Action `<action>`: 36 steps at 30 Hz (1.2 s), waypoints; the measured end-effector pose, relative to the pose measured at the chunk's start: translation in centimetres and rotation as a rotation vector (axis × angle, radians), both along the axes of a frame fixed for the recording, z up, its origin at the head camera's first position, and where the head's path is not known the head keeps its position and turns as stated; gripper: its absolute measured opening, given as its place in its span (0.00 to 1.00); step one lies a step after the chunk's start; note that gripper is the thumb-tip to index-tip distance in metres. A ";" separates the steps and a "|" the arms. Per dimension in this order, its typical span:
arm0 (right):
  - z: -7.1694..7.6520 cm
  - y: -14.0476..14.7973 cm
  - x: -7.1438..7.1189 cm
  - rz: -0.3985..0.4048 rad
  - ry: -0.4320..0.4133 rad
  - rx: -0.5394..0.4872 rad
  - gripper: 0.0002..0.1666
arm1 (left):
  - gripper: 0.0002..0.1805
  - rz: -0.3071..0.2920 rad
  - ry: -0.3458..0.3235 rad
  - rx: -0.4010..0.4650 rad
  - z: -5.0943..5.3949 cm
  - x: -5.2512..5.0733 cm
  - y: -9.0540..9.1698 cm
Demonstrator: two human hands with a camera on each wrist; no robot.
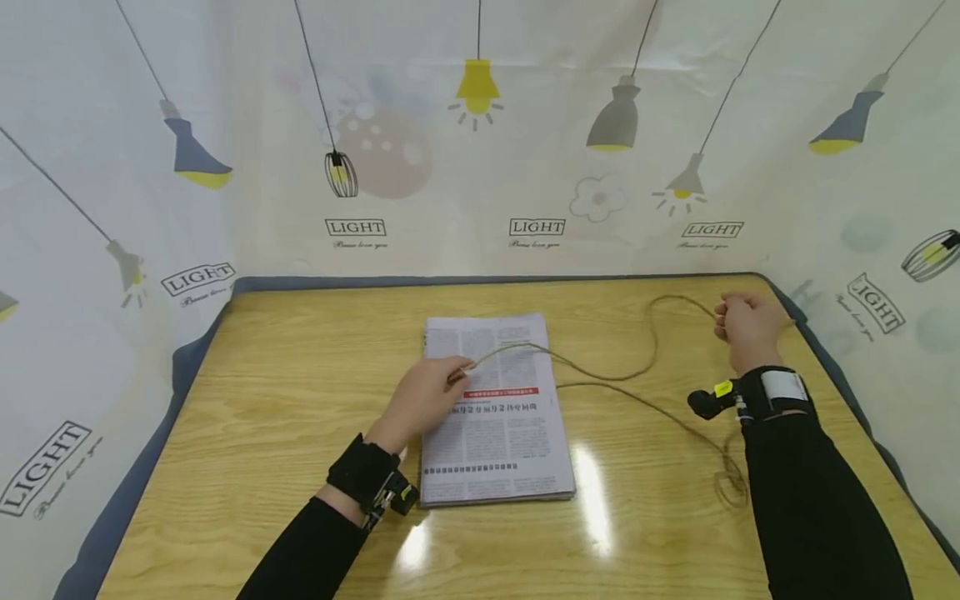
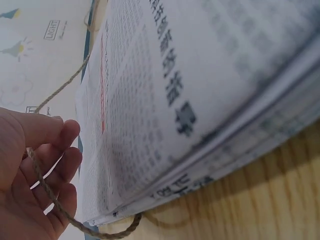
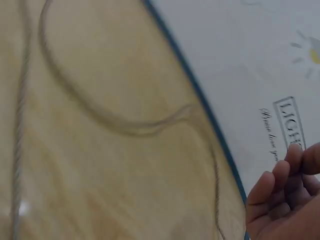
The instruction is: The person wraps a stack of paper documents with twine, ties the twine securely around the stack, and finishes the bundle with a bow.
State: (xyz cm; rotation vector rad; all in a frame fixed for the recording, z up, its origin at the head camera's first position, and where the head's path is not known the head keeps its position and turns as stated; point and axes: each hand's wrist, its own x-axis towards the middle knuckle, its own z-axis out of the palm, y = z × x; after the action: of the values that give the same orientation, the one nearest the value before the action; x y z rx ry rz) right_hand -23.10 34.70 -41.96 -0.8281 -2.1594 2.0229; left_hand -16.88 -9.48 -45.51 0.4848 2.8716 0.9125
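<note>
A stack of newspapers [image 1: 495, 450] lies on the table, with thin brown twine [image 1: 600, 375] across its upper part. My left hand [image 1: 427, 396] pinches the twine over the stack's left side. The left wrist view shows the twine [image 2: 50, 192] hanging in a loop below the left hand [image 2: 37, 170] and running down beside the stack's edge [image 2: 200, 170]. My right hand [image 1: 750, 329] is at the table's far right, near the other stretch of twine. In the right wrist view, the right hand's [image 3: 287, 195] fingers are loosely bent, with no twine visible between them; the twine [image 3: 135, 125] runs past it.
The wooden table [image 1: 285, 350] has a dark blue edging [image 1: 360, 283] along its back and sides. Behind it stands a pale curtain [image 1: 480, 183] printed with lamps. A small tangle of twine [image 1: 731, 483] lies beside my right forearm.
</note>
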 end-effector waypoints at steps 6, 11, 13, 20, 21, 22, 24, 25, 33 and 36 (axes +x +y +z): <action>-1.8 -3.4 1.7 0.492 0.015 0.754 0.24 | 0.19 0.023 0.058 -0.013 0.2 0.0 0.5; -1.3 -6.4 3.6 0.845 -0.013 0.977 0.14 | 0.15 0.046 0.166 -0.018 0.6 -0.1 0.5; -1.1 -6.8 4.3 0.921 -0.059 1.022 0.11 | 0.13 0.049 0.195 -0.011 0.7 -0.2 0.5; -1.7 -6.2 6.5 0.951 -0.119 1.055 0.14 | 0.08 0.017 0.210 0.003 0.8 -0.5 1.4; -1.9 -6.1 6.7 0.948 -0.119 1.044 0.14 | 0.08 0.010 0.205 -0.009 0.7 -0.5 1.6; -2.2 -6.0 7.0 0.946 -0.118 1.035 0.13 | 0.08 -0.001 0.201 -0.016 0.6 -0.6 1.8; -2.6 -5.8 7.3 0.934 -0.110 1.017 0.10 | 0.08 -0.028 0.193 -0.033 0.3 -0.8 2.3; -2.7 -5.8 7.5 0.926 -0.101 1.017 0.09 | 0.08 -0.041 0.187 -0.040 0.2 -0.8 2.6; -4.5 -5.7 7.9 0.868 0.010 1.032 0.12 | 0.08 -0.093 0.157 -0.091 -0.2 -0.8 3.9; -5.2 -6.1 7.2 0.827 0.054 1.055 0.18 | 0.08 -0.087 0.156 -0.093 -0.2 -0.6 4.1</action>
State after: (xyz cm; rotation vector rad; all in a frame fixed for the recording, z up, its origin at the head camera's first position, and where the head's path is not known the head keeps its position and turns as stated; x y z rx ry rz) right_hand -15.90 28.61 -47.14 0.3014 -3.2177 0.6337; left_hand -17.53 -5.42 -45.70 0.6945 2.9865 0.7562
